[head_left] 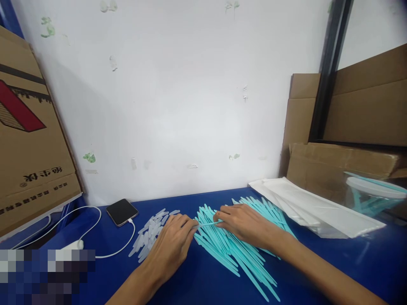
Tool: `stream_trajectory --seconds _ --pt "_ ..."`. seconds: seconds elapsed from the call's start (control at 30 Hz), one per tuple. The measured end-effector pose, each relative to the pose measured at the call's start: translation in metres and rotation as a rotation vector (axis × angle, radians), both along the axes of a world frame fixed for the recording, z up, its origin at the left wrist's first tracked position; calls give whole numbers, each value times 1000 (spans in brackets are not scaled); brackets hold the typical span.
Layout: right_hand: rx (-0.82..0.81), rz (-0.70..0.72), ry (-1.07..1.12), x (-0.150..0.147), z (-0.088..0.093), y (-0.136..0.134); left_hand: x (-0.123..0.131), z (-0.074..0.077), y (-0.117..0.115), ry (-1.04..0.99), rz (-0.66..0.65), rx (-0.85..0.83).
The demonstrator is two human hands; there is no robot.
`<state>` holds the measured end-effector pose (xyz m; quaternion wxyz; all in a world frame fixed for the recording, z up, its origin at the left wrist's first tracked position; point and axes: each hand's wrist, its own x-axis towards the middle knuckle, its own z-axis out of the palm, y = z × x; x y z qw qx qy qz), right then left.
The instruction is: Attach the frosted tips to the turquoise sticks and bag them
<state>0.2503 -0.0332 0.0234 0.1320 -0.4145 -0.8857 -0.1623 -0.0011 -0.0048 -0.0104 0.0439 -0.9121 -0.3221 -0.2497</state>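
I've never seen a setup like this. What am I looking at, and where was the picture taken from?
There's no machine here: just a person's bare hands, seen by a camera worn on the head, looking forward and down. The left hand and right hand hold a thin teal stick between them. On the blue surface lie a pile of teal sticks, smaller translucent pieces, a phone with a white cable, and, at the right, flat white bags or sheets.

Narrow tabletop lane (303,231) between teal sticks (222,243) and white bags (318,207) — right forearm (318,270) across its near end
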Motion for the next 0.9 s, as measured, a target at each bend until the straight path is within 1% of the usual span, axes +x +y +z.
stream_trajectory --seconds 0.13,0.27,0.4,0.47,0.5,0.6,0.67,0.73,0.8,0.9 --pt "-9 18 1 -2 -5 0 3 -2 -4 -31 -51 -2" --pt "-28 102 55 -6 -10 -2 3 -2 -5 -70 -144 55" --pt "-6 122 117 -7 -10 -3 3 -1 -4 -106 -142 118" --pt "5 91 123 -6 -9 -3 4 -1 -3 -102 -87 123" --pt "9 67 118 -5 -7 -3 5 -2 -2 -96 -36 119" --pt "28 -29 83 -1 -2 -1 3 -7 2 -31 188 122" --pt "39 -143 60 2 1 1 -1 -11 7 56 350 132" --pt "44 -296 41 6 5 4 -7 -15 13 158 471 115" --pt "38 -441 29 10 6 6 -14 -17 19 233 528 95" --pt "-8 -616 23 18 6 9 -19 -19 25 286 534 80"
